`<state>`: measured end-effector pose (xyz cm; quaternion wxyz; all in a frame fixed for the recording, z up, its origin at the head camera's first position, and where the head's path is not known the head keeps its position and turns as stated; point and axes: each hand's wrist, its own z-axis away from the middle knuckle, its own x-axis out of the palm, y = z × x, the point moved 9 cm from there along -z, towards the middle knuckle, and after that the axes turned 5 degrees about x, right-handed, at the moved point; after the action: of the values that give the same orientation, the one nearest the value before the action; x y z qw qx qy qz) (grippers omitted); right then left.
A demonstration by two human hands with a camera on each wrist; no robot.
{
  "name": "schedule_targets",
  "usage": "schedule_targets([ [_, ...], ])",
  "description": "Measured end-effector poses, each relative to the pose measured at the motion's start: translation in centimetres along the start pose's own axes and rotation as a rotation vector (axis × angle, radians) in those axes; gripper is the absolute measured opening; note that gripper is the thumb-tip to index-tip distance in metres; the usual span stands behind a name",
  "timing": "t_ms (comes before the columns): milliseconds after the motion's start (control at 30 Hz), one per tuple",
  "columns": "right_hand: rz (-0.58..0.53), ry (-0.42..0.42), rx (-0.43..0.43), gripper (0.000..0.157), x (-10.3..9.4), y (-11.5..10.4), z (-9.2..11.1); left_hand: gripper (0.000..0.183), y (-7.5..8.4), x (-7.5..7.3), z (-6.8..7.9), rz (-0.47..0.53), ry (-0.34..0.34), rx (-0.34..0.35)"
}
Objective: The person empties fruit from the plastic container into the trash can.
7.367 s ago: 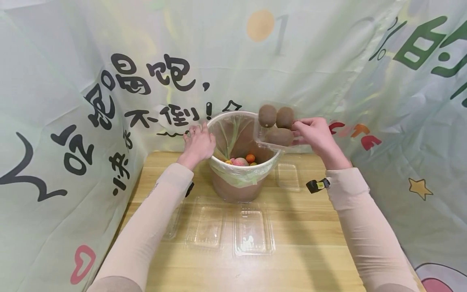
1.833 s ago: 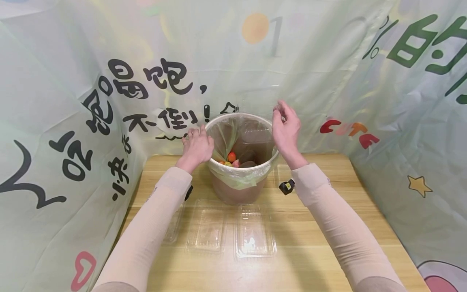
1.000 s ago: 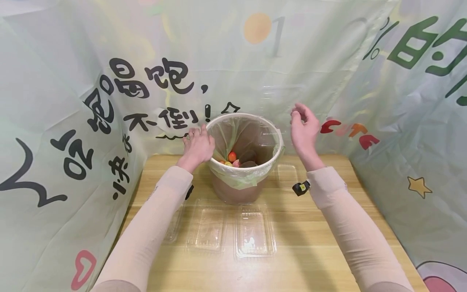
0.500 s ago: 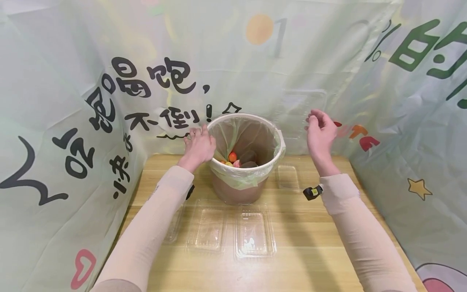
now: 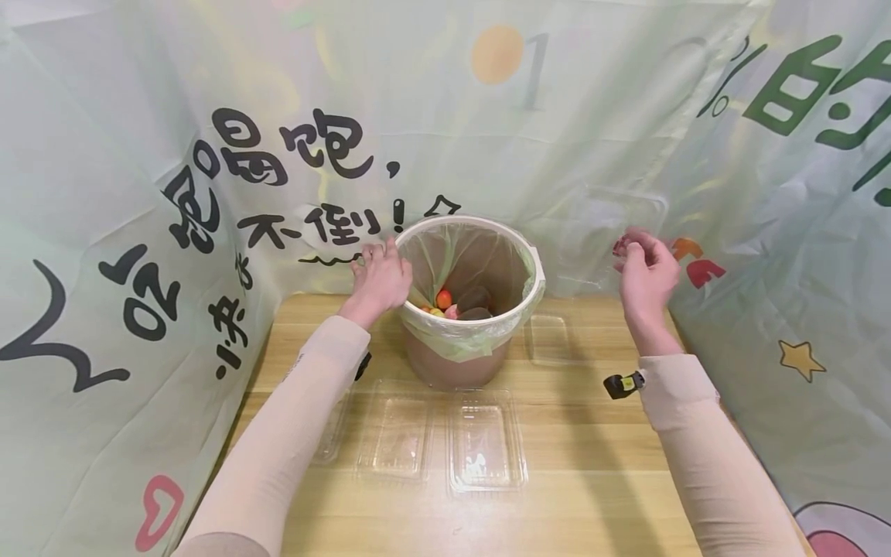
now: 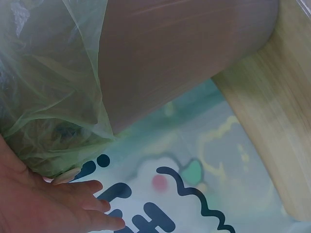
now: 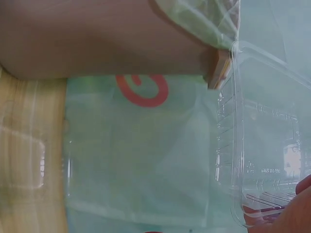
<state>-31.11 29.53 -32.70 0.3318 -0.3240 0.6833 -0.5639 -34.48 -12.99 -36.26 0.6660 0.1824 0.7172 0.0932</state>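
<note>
A round brown bin [image 5: 452, 367] with a white rim and a thin green plastic liner [image 5: 465, 342] stands on the wooden table. Inside it lie brown kiwis [image 5: 475, 299], a small orange-red fruit [image 5: 444, 299] and other yellow and pink pieces. My left hand [image 5: 379, 282] rests at the rim's left side, fingers stretched outward past the liner in the left wrist view. To the right of the bin, above the table's back edge, my right hand [image 5: 647, 275] pinches a clear plastic container [image 7: 265, 126] by its edge. Nothing lies in this container, which is tilted upright.
Clear plastic containers [image 5: 486, 441] lie on the table [image 5: 557, 503] in front of the bin, one partly behind the left forearm. Another clear container [image 5: 550, 338] lies right of the bin. Printed cloth walls [image 5: 445, 93] close in the back and sides.
Earlier the container in my right hand held kiwis over the bin; they now lie inside the bin. The right hand has since moved right and down with the container. My left hand stays put.
</note>
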Motion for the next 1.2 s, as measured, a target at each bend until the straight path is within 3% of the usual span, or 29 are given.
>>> schedule_targets([
  [200,0.023,0.011,0.046,0.021,-1.4,1.5,0.1,0.069,-0.1,0.0,0.0,0.003,-0.010,-0.002],
  [533,0.049,-0.016,0.144,0.031,-2.5,4.6,0.8,0.068,-0.2,0.0,0.0,0.008,-0.002,-0.004],
  [1200,0.255,-0.163,0.190,0.042,-3.2,10.5,3.7,0.068,0.0,0.1,-0.1,0.007,-0.010,-0.002],
])
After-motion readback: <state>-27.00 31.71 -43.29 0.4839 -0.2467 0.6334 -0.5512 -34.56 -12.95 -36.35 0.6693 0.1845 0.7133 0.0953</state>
